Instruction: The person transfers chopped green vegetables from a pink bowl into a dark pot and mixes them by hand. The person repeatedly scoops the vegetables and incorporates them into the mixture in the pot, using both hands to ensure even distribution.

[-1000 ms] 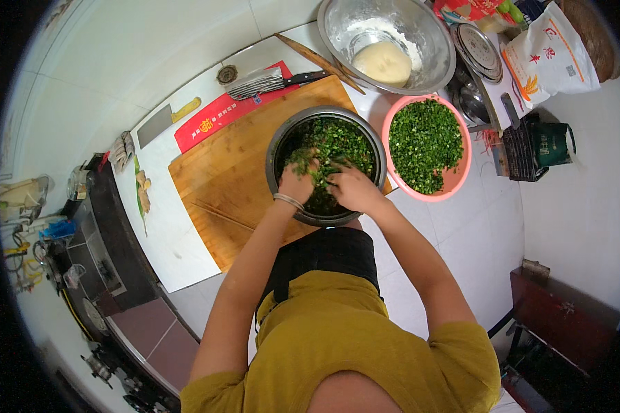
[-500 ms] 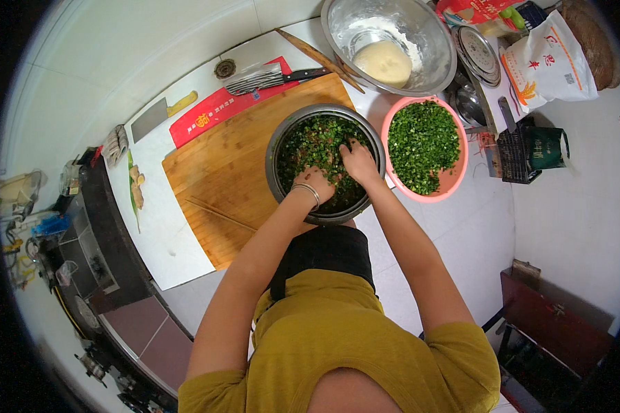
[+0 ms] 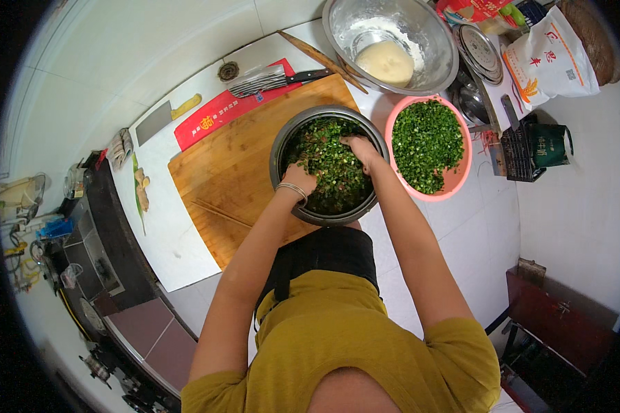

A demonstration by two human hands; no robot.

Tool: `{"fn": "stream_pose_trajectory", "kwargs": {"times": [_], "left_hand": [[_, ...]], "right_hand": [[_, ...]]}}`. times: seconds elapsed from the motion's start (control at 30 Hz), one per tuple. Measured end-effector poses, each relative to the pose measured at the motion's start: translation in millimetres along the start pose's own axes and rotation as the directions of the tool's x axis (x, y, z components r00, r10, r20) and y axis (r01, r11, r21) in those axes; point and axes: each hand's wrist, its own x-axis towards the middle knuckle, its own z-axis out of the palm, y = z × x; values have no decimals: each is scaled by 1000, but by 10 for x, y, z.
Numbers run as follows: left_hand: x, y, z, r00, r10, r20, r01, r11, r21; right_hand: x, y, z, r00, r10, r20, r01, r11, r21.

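On the white counter (image 3: 179, 241), a large pale wooden chopping board (image 3: 234, 172) carried a round dark metal pot (image 3: 327, 217) full of chopped green filling (image 3: 331, 172). Just right of it sat a pink plastic bowl of chopped greens (image 3: 427, 141); beyond lay a big steel bowl with a lump of dough (image 3: 389, 62). Both hands were sunk in the filling: the left hand (image 3: 297, 180), bangle at the wrist, curled into the mix, and the right hand (image 3: 360, 148) likewise, though whether either fist was closed on a handful I cannot tell. Mixing well probably meant scooping from the bottom, folding inward, and keeping bits off the rim.
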Motion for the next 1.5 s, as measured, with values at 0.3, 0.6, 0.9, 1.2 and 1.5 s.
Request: {"fn": "stream_pose_trajectory", "kwargs": {"times": [0.3, 0.6, 0.9, 1.2, 1.5], "left_hand": [[871, -856, 642, 855, 311, -415, -310, 948, 72], [-241, -81, -142, 998, -57, -12, -18, -116, -993], [-415, 94, -329, 995, -102, -4, 25, 281, -959], [-32, 27, -251, 912, 340, -228, -152, 798, 583], [535, -136, -162, 960, 177, -217, -88, 927, 365]], "right_hand": [[-765, -78, 142, 875, -484, -10, 428, 784, -450], [-1149, 350, 794, 723, -648, 240, 500, 250, -829], [-826, 72, 609, 843, -408, 350, 498, 346, -796], [-799, -123, 150, 881, -414, -228, 296, 860, -416], [77, 31, 209, 955, -105, -278, 201, 917, 344]]}}
